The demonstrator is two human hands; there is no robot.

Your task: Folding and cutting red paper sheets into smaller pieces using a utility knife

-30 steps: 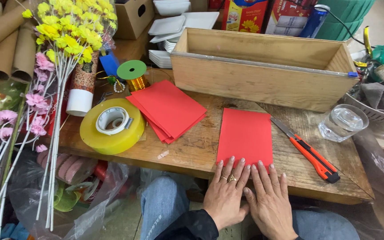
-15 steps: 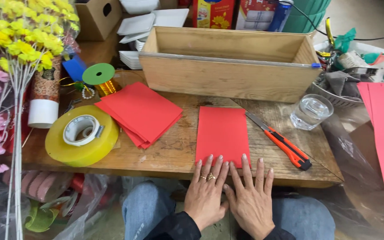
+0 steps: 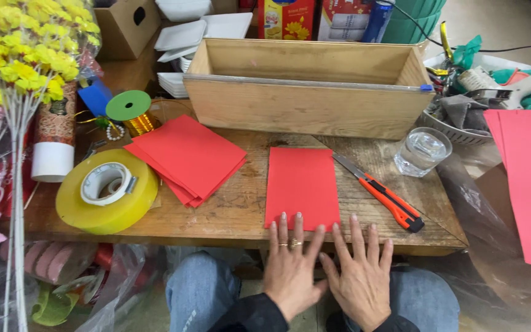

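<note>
Worn wooden surface carries a flat red paper rectangle at six o'clock; left hand and right hand, fingers spread flat, pin its near edge, orange utility knife at three o'clock.

Lighting even and fairly bright, diffuse from overhead; colours well saturated. Shadows soft and short, darkest under the near edge of the wooden table. Slight glare on the glass of water and the yellow tape roll. Focus sharp at centre; mild wide-angle bending and softness towards the frame edges, no motion blur
</note>
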